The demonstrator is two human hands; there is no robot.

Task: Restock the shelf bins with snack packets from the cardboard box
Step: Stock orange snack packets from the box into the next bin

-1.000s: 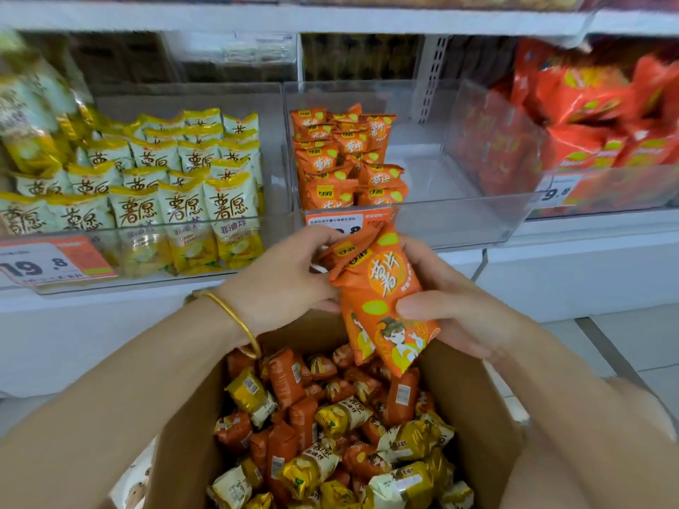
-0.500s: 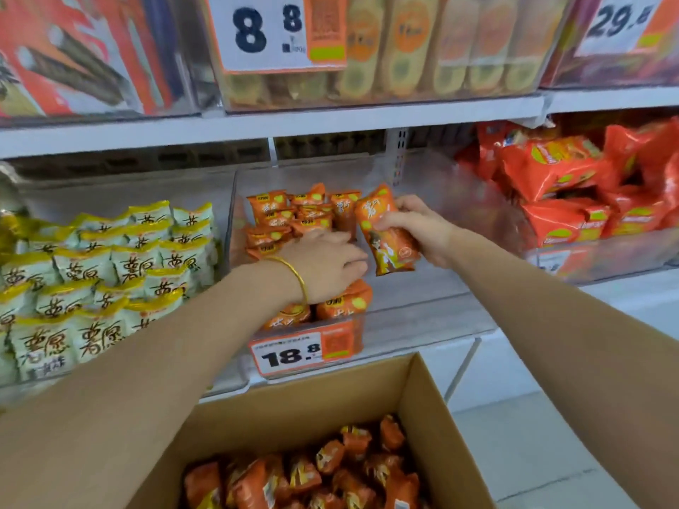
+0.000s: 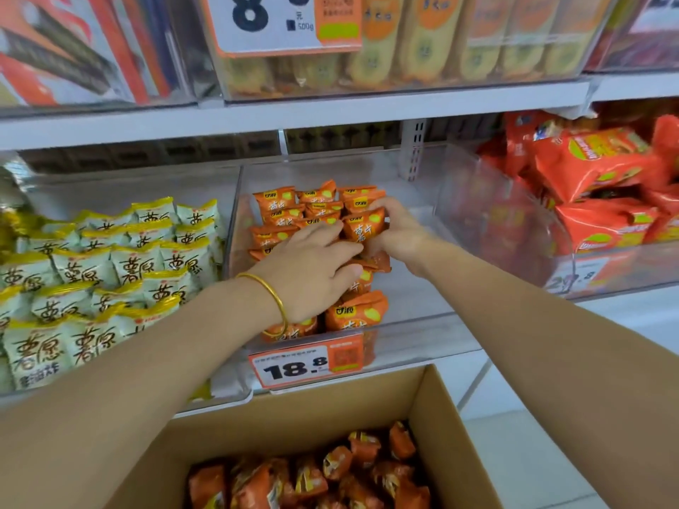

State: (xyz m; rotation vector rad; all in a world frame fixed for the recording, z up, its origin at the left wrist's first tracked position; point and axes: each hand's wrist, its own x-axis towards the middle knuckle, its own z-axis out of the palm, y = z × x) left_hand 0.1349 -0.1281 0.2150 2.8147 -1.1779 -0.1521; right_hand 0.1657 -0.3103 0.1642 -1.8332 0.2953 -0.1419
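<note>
Settling into the right-hand column of the clear shelf bin (image 3: 422, 299), the orange snack packet (image 3: 363, 226) is now seated against the stacked rows (image 3: 283, 211). Half a second ago it was held clear of them, toward 3 o'clock. It is gripped by the right hand (image 3: 397, 235), with fingers curled round its far edge. The left hand (image 3: 312, 268) is laid flat, fingers straight, on the packets just at 7 o'clock of it, steadying them. The bin's 3 o'clock half is seen bare. The cardboard box (image 3: 442, 416) at 6 o'clock is well filled with loose packets (image 3: 330, 468). This placement is judged nearly done. Only the release is wanted, and many more loads are needed.
</note>
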